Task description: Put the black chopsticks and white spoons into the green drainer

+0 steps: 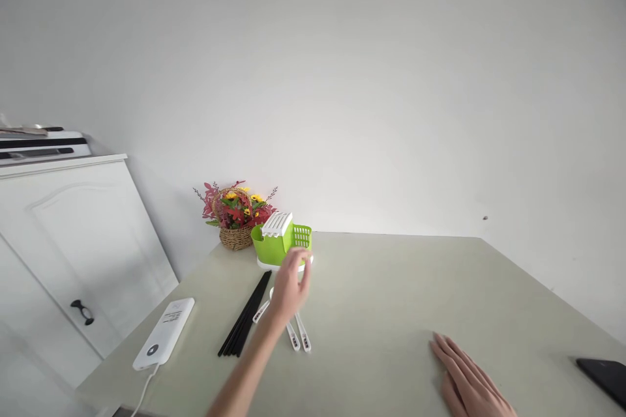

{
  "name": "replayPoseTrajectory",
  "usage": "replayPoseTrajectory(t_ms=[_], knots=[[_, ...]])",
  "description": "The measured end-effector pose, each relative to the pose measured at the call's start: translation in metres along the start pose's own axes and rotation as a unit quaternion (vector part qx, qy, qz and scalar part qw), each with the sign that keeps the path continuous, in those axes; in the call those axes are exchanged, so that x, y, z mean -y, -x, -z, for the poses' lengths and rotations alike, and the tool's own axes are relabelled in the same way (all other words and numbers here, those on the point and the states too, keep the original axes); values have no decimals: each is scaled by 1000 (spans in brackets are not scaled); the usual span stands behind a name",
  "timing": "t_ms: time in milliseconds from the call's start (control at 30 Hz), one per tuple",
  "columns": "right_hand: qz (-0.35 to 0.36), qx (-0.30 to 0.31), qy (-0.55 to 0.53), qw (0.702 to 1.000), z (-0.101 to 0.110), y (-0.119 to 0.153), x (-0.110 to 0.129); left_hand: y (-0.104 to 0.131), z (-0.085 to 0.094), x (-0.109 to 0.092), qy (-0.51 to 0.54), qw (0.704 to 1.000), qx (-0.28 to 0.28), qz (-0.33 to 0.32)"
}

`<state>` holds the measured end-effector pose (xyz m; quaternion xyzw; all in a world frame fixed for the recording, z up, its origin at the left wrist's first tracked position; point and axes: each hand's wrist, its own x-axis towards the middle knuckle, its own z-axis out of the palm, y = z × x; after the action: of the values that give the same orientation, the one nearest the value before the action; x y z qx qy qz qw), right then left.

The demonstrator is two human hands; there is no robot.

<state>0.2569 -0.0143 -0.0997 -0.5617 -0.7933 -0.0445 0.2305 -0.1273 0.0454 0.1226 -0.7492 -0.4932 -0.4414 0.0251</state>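
A person's left hand (289,287), fingers loosely apart and holding nothing, hovers above white spoons (297,331) near the desk's (391,300) far left corner, just before a green utensil holder (281,244). The right hand (469,378) lies flat, open, at the near edge.

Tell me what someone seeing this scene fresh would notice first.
The bright green plastic utensil holder at the table's far edge stands out, with the left hand reaching just before it. Behind it sits a woven basket of red and yellow flowers; black chopsticks lie left of that hand.
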Motion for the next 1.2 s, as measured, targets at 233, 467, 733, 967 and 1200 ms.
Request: replayPoseTrajectory(t_ms=[233,467,733,967,1200], knots=[[-12,3,2,1000,0,-1,2,121,-49,-53,230,916,263,198],[-29,6,-17,999,5,-4,3,163,-56,-41,265,889,231,293],[-81,14,-57,995,5,-4,-2,167,-62,-39,248,901,194,299],[-120,24,-140,983,3,-2,-21,170,-63,-39,238,904,180,307],[-130,22,-172,976,5,-3,-20,174,-68,-32,224,906,175,313]])
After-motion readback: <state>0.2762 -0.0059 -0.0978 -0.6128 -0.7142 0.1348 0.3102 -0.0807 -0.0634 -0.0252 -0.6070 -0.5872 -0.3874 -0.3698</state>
